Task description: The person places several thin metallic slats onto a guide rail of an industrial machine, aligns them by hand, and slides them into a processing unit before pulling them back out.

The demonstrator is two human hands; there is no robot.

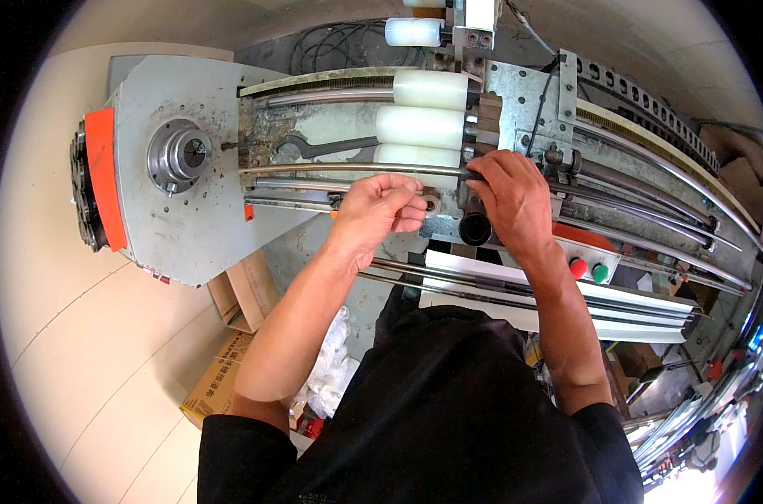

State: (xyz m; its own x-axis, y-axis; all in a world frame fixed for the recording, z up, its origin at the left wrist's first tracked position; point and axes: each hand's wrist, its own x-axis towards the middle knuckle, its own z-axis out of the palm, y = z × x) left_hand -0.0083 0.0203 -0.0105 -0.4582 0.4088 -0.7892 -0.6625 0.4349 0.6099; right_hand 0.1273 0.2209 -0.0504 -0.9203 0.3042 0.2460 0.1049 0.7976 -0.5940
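Note:
A long thin metal rod [314, 168] runs across the machine from the grey end housing [205, 101] toward the carriage. My right hand [520, 202] is closed around the rod beside the carriage, its fingers curled down over it. Just below the rod, my left hand [380, 208] is closed in a pinch; whatever its fingertips hold, if anything, is hidden. A small block with a round hole [432, 204] sits right by those fingertips. White rollers [419, 126] lie side by side behind the rod. Under my right hand is a black round tube end [475, 228].
A dark hook-shaped wrench [331, 149] lies on the machine bed behind the rod. Red [578, 268] and green push buttons [600, 273] sit on a box near my right forearm. More rods [516, 286] rest in a white channel in front. Cardboard boxes [218, 378] stand at lower left.

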